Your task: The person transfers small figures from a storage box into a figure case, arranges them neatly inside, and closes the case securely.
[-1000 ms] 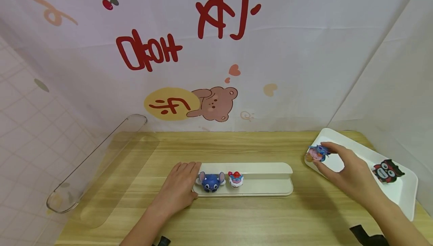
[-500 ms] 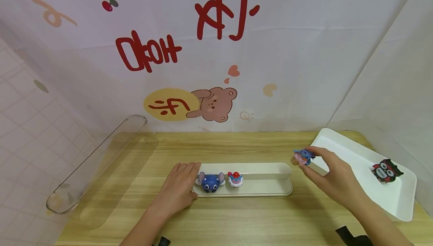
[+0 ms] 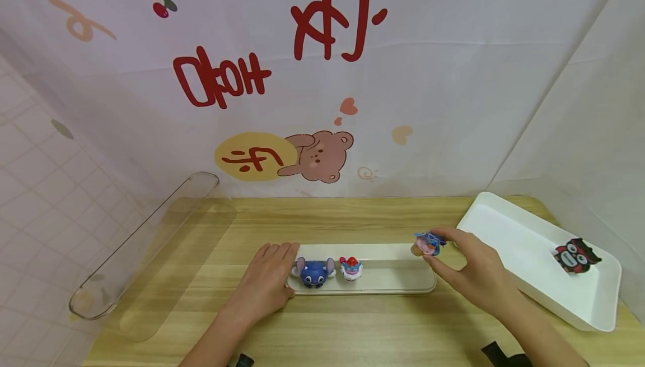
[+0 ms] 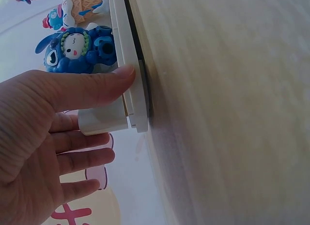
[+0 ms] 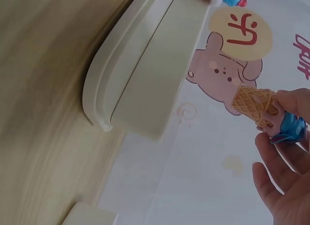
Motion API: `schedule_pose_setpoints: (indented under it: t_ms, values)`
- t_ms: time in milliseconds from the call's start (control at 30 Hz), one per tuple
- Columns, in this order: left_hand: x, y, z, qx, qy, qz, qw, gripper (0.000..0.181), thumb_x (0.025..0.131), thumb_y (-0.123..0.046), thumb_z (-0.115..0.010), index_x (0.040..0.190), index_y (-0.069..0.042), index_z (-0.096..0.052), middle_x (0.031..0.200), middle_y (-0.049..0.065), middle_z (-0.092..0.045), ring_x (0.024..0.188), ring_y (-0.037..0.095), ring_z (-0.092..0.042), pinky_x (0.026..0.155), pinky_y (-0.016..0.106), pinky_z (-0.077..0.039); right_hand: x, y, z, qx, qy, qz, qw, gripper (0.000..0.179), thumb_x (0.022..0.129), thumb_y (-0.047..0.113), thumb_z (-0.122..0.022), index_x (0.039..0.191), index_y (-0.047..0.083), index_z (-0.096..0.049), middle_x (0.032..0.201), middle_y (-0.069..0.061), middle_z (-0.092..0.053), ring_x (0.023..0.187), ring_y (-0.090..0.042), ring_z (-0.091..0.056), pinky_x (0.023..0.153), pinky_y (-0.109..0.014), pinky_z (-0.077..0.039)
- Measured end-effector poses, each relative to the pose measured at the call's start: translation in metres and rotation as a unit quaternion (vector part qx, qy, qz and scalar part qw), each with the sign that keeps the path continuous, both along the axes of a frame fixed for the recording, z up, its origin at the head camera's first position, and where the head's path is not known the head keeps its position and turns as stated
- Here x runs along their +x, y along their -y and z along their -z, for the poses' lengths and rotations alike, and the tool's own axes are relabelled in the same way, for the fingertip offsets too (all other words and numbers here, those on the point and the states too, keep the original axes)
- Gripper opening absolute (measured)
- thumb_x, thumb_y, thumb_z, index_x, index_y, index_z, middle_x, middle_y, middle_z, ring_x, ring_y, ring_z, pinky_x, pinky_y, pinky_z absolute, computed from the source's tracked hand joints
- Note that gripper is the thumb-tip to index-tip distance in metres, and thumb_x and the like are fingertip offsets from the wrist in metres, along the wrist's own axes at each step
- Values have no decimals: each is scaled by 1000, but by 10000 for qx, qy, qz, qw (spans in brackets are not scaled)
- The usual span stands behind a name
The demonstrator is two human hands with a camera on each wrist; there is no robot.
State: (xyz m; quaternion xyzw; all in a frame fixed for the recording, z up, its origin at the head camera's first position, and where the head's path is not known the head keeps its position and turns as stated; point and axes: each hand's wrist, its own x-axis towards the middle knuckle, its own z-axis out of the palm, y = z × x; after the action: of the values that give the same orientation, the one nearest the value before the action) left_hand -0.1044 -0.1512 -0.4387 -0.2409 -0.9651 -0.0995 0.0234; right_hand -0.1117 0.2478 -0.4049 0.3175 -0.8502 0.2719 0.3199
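My left hand grips the left end of a long white stepped display base, thumb on its front edge and fingers behind it. Beside that thumb, a dark-blue big-eared figurine sits on the base. To its right is an ice-cream-cone figurine with a red top. Above the base's right end, my right hand pinches another ice-cream-cone figurine, blue and pink, between thumb and fingers. Its waffle cone points away from the palm in the right wrist view.
On the right stands a white tray holding a black-and-red owl figure. A clear plastic cover lies at the table's left side. Behind the wooden table hangs a printed white cloth.
My right hand has carried the blue-and-pink ice-cream-cone figurine left, from over the tray to above the base's right end. The left hand has stayed on the base.
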Motion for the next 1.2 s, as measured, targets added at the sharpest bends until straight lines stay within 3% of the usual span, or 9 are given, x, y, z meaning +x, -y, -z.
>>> schedule_pose_setpoints:
  t_ms: [533, 900, 1000, 1100, 1200]
  values:
    - [0, -1, 1, 32, 32, -20, 10000, 91, 72, -18, -98, 148, 5, -52, 141, 18, -60, 128, 34, -57, 119, 58, -35, 2, 25, 10, -94, 607, -681, 9958, 49, 102, 50, -61, 123, 7, -68, 109, 0, -72, 99, -15, -68, 97, -10, -46]
    - [0, 0, 1, 48, 54, -29, 10000, 91, 72, -18, -98, 148, 5, -52, 141, 18, -60, 127, 35, -57, 119, 58, -35, 2, 39, 23, -30, 666, -950, 9932, 42, 102, 44, -65, 123, 8, -69, 110, 3, -71, 95, -13, -68, 94, -12, -49]
    - [0, 0, 2, 42, 37, -16, 10000, 91, 72, -18, -98, 148, 4, -52, 141, 18, -60, 127, 35, -57, 119, 58, -35, 1, 43, 26, 8, 647, -1047, 9924, 39, 93, 27, -83, 124, 7, -69, 111, 1, -72, 95, -14, -68, 94, -12, -49]
    - [-1, 0, 2, 20, -17, 4, 10000, 92, 72, -19, -98, 148, 4, -52, 141, 18, -60, 127, 35, -57, 119, 57, -36, -1, 46, 29, 33, 644, -1057, 9923, 49, 80, 9, -91, 124, 8, -69, 111, 1, -73, 95, -14, -69, 93, -13, -49]
    - [-1, 1, 3, 10, -84, 49, 10000, 93, 71, -20, -98, 148, 5, -52, 140, 18, -61, 127, 35, -58, 118, 56, -37, -2, 48, 31, 89, 663, -1014, 9926, 48, 80, 11, -91, 123, 10, -70, 110, 4, -73, 94, -13, -68, 91, -14, -49]
